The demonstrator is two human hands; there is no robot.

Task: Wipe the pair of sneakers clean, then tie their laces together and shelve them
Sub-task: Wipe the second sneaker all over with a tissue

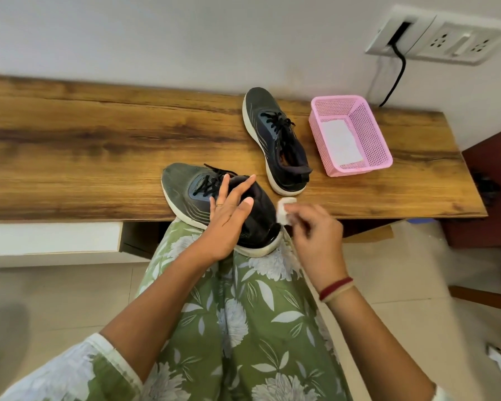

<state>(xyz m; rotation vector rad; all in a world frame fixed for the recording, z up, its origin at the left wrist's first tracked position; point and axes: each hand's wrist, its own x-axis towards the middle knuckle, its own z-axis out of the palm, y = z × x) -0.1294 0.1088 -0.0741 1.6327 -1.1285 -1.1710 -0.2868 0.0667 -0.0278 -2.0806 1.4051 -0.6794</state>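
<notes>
Wiping underway: left hand [232, 215] lay open-fingered on the near sneaker [214, 204], right hand [313, 230], blurred, apparently pinched a wipe [285, 210]; laces untied.

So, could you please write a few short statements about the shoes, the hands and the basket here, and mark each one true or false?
1. The left hand rests on the near shoe. True.
2. The right hand is empty. False: its fingers pinch a small white wipe beside the shoe's heel.
3. The far shoe lies inside the pink basket. False: it stands on the wooden table, just left of the basket.
4. Both shoes are laced with black laces. True.
5. The two shoes' laces are tied together. False: the shoes sit apart, each with its own laces.
</notes>
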